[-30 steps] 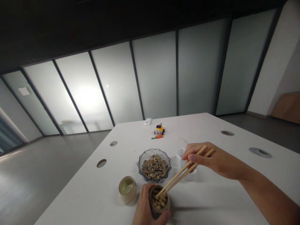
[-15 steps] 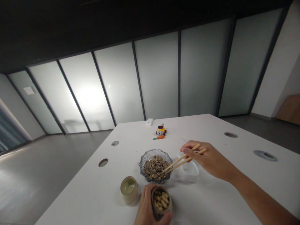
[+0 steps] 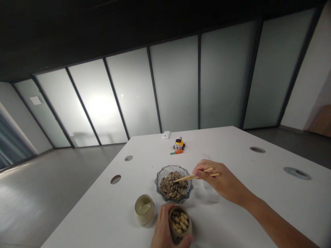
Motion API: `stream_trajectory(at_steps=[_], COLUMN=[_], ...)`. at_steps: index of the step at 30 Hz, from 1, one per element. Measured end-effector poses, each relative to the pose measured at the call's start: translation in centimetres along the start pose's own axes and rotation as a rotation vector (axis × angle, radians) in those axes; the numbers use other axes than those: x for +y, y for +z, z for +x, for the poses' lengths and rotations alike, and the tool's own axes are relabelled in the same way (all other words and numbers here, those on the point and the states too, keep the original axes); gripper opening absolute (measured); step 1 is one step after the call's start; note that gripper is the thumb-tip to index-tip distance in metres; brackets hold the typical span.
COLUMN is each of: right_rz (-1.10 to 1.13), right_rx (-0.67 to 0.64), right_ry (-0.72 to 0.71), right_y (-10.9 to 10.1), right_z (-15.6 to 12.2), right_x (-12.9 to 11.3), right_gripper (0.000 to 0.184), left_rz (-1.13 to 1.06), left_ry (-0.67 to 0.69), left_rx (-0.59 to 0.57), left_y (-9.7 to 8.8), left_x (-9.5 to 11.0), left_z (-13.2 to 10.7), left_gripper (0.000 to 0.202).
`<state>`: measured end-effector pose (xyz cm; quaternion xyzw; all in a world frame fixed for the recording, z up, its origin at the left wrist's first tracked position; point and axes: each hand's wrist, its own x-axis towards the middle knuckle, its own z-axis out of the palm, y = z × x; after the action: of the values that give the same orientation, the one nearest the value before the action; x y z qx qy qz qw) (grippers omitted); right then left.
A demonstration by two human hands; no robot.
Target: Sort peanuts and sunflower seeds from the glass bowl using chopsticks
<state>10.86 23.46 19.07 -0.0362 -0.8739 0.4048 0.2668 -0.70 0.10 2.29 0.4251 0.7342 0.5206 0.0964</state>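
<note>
My left hand (image 3: 164, 225) is wrapped round a ceramic cup (image 3: 189, 230) of unshelled peanuts (image 3: 180, 221), near the table's front edge. Between the fingers of my right hand (image 3: 216, 177) is a pair of chopsticks (image 3: 190, 177), close together, with their tips over the seeds in a glass bowl (image 3: 157, 188). Striped sunflower seeds (image 3: 169, 186) fill its bottom, and a few peanuts seem mixed in. Left of my left hand stands a second ceramic cup (image 3: 144, 210), with pale green inside. A clear plastic container (image 3: 212, 195) sits partly hidden under my right hand.
Farther back on the white table (image 3: 103, 213) are a yellow toy vehicle (image 3: 179, 143), an orange carrot-shaped toy (image 3: 178, 151) and a white box-like device (image 3: 166, 135). Round holes pierce the tabletop on both sides, one at the left (image 3: 115, 179). Frosted glass panels stand behind.
My right hand has moved left and slightly down, bringing the chopstick tips from the bowl's right side toward its middle. The tips have drawn together. My left hand still holds the peanut cup.
</note>
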Motion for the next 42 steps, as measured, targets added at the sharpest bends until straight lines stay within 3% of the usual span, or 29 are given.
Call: stream_trajectory(at_steps=[6, 14, 24, 30, 35, 42], right_rz=[-0.025, -0.044, 0.275, 0.367, 0.438, 0.441], right_rx=[0.082, -0.002, 0.068, 0.117, 0.052, -0.103], right_ry=[0.082, 0.065, 0.175, 0.221, 0.242, 0.258], right_y=[-0.3, 0.3, -0.1, -1.8, -3.1, -2.6], right_z=[0.0, -0.1, 0.0, 0.1, 0.0, -0.3], right_x=[0.5, 0.2, 1.2, 0.7, -1.0, -1.7], right_gripper=[0.042, 0.047, 0.051, 0.052, 0.055, 0.054], left_rz=[0.005, -0.005, 0.011, -0.002, -0.007, -0.017], left_ry=[0.003, 0.012, -0.075, -0.057, -0.052, -0.051], left_rx=[-0.064, -0.040, -0.064, -0.067, -0.073, -0.075], left_y=[-0.3, -0.2, -0.2, -0.3, -0.4, -0.4], left_x=[-1.0, -1.0, 0.7, 0.6, 0.6, 0.5], left_z=[0.0, 0.1, 0.1, 0.1, 0.0, 0.0], left_gripper=[0.070, 0.069, 0.071, 0.070, 0.070, 0.069])
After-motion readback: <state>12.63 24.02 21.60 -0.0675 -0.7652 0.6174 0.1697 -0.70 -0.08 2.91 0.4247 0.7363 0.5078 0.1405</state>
